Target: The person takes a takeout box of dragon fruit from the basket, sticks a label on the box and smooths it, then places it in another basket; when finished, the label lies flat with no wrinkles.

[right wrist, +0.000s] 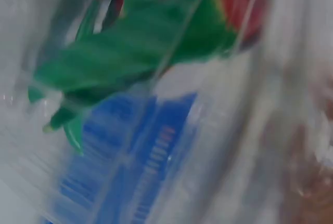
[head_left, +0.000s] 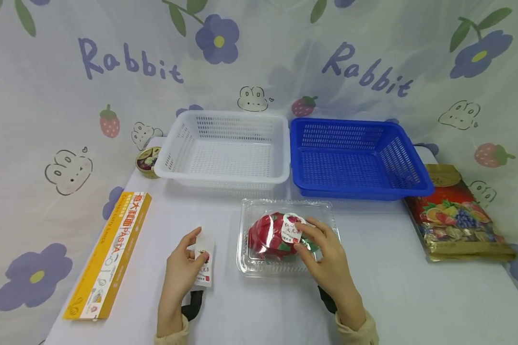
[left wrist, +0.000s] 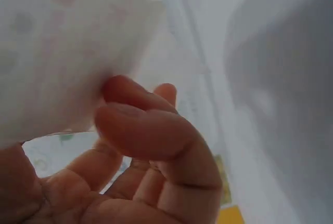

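My left hand (head_left: pixel 182 264) pinches a small white label sheet (head_left: pixel 205 268) printed with a red fruit and red characters. In the left wrist view the sheet (left wrist: pixel 67 52) fills the upper left, with curled fingertips (left wrist: pixel 135 130) at its edge. A clear plastic clamshell box (head_left: pixel 245 261) with its lid down holds a red dragon fruit (head_left: pixel 263 235) with green leaf tips. Over the lid lies a round white label (head_left: pixel 290 229). My right hand (head_left: pixel 328 258) has its thumb and forefinger apart, touching the label's right side. The right wrist view is blurred, showing green leaf tips (right wrist: pixel 130 52) through plastic.
Behind the box stand a white basket (head_left: pixel 224 181) and a blue basket (head_left: pixel 349 191). A yellow pasta box (head_left: pixel 108 258) lies at left, a round tin (head_left: pixel 147 163) beside the white basket. At right, a red and gold fruit-printed bag (head_left: pixel 457 220) lies partly behind the blue basket.
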The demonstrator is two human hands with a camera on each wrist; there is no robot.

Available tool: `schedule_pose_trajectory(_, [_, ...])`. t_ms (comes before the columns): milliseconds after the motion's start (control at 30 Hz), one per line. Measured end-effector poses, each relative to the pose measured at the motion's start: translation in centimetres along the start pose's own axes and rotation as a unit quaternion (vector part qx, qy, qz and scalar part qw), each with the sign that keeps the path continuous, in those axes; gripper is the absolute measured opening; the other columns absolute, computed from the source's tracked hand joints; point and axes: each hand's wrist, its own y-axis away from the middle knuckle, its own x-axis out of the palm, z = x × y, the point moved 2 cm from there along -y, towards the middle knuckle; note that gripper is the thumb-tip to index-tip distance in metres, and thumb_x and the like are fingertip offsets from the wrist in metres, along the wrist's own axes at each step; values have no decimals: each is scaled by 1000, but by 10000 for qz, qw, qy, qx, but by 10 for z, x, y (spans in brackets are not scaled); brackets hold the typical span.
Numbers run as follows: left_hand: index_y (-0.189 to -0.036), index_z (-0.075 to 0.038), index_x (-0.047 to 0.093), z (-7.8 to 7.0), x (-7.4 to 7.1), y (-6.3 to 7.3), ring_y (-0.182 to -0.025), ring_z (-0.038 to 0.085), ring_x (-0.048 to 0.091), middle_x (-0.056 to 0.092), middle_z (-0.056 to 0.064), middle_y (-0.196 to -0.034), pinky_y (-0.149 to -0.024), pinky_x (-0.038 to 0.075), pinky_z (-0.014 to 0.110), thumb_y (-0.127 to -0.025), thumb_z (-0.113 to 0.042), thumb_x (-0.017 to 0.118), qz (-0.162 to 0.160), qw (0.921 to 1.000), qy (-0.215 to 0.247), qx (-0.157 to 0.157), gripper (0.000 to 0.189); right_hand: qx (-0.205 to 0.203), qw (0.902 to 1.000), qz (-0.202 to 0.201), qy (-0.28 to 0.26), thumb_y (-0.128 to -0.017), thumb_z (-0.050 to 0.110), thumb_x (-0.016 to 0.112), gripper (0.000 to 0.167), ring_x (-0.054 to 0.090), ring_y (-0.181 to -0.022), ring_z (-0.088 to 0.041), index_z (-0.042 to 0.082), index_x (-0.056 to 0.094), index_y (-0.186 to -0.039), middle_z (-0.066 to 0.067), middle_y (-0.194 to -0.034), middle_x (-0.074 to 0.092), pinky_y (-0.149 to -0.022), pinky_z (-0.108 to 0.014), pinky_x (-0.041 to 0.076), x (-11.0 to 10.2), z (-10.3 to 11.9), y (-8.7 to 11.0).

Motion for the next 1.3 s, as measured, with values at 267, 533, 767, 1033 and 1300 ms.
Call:
schedule_pose_trajectory(267, [-141, 2, 43, 16, 6, -6, -107, 47, 57, 50, 35, -133, -89, 49, 55, -83, 1, 65, -234, 9916, -1267, 55, 62, -343, 9969, 279, 647, -74, 5, 80, 46, 58, -116, -38, 14, 69, -118, -22, -129, 60, -85, -58, 51, -1, -10, -6])
schedule_pose_trajectory(533, [-135, 1, 51, -5, 18, 13, -122, 54, 39, 37, 34, -143, -88, 39, 64, -82, -8, 73, -1366, 9671, -2044, 648, 58, -332, 9955, 472, 752, -70, 1, 81, 49, 57, -118, -38, 14, 69, -115, -22, -129, 60, -85, -59, 51, 0, -13, -5])
schedule_pose_trajectory(767, [-123, -8, 63, -55, 68, 38, -122, 45, 48, 54, 20, -135, -94, 44, 59, -77, -19, 78, -2071, 8981, -1832, 3419, 49, -342, 9953, 525, 744, -68, 0, 82, 50, 56, -119, -37, 13, 69, -115, -22, -129, 61, -87, -61, 49, 0, -14, -5])
schedule_pose_trajectory(1033, [-130, -25, 60, -72, 111, 47, -133, 46, 40, 50, 17, -141, -98, 39, 66, -98, -59, 25, -1431, 8701, -2399, 4061, 58, -351, 9938, 617, 855, -69, 2, 82, 51, 57, -119, -38, 15, 69, -116, -22, -127, 62, -86, -62, 50, 3, -16, -4])
schedule_pose_trajectory(1300, [-134, -38, 57, -69, 116, 46, -134, 47, 38, 44, 16, -148, -100, 37, 66, -92, -67, 33, -1391, 8564, -2895, 4042, 56, -322, 9922, 706, 974, -69, 4, 83, 49, 58, -118, -38, 15, 69, -115, -22, -125, 64, -86, -62, 49, 6, -17, -2])
